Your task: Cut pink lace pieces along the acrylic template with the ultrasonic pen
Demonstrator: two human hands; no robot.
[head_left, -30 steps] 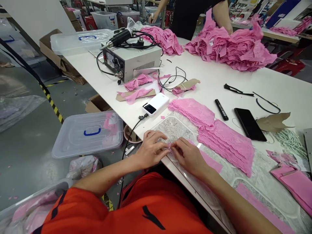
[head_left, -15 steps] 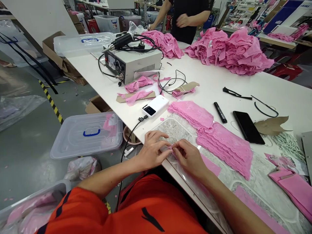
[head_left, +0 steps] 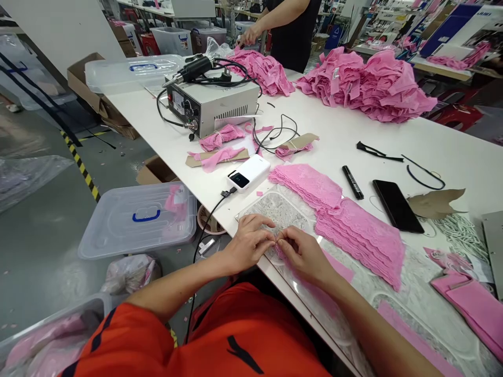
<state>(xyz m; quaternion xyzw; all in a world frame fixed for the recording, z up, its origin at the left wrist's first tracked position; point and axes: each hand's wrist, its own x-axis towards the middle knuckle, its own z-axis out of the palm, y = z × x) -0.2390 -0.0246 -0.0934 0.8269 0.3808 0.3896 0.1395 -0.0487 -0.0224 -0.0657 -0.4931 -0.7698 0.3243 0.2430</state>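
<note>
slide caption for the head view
Left hand and right hand close together beside layered pink fabric on a white table

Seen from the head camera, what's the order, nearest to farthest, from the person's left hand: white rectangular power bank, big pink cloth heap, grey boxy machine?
Nearest the left hand first:
1. White rectangular power bank: just ahead.
2. Grey boxy machine: farther ahead, slightly left.
3. Big pink cloth heap: far off to the right.

Lettering that appears to read "JUKI" stands on the blue-and-white machine (head_left: 467,34) at upper right, a white triangular symbol marks the blue bin (head_left: 334,35), and characters on the black marker (head_left: 352,182) and white power bank's display (head_left: 239,180) are illegible.
</note>
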